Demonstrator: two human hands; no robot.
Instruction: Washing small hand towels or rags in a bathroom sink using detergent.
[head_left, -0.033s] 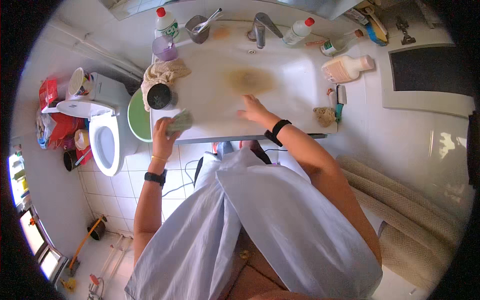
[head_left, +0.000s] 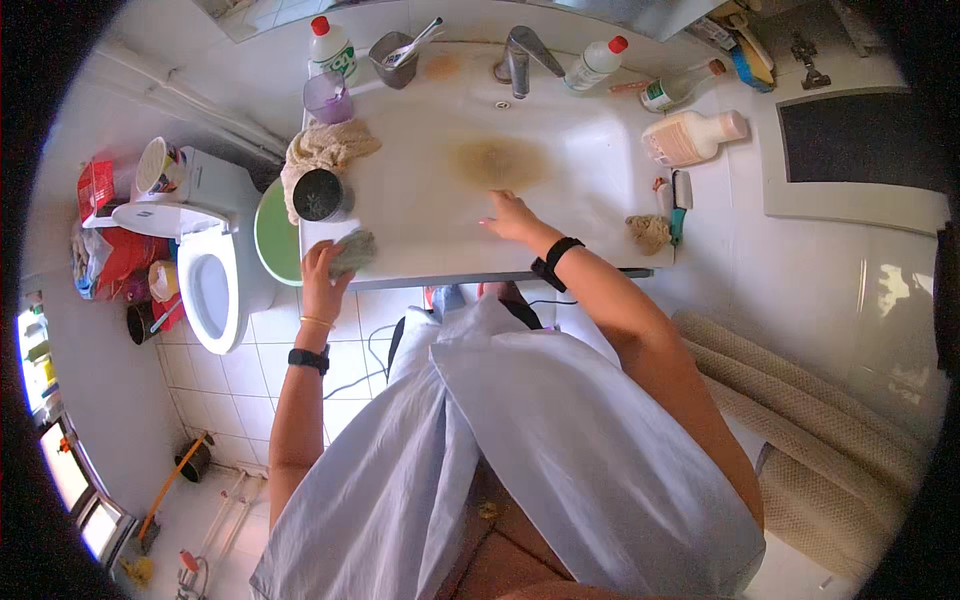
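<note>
Over the near left corner of the white sink, my left hand is closed on a grey-green scrubbing pad. Beyond that hand, a dark round cup stands on the sink's left ledge beside a bunched beige cloth. My right hand reaches over the basin, fingers apart and holding nothing that shows. Just past its fingertips, a brownish patch spreads in the basin. The metal faucet rises at the back.
Red-capped bottles, a purple cup and a grey cup with toothbrushes line the back left. To the right lie a peach bottle, a brush and a loofah. A green basin and toilet are leftward.
My left hand has shifted slightly toward me and left with the scrubbing pad, which is now a little lower. My right hand has barely moved.
</note>
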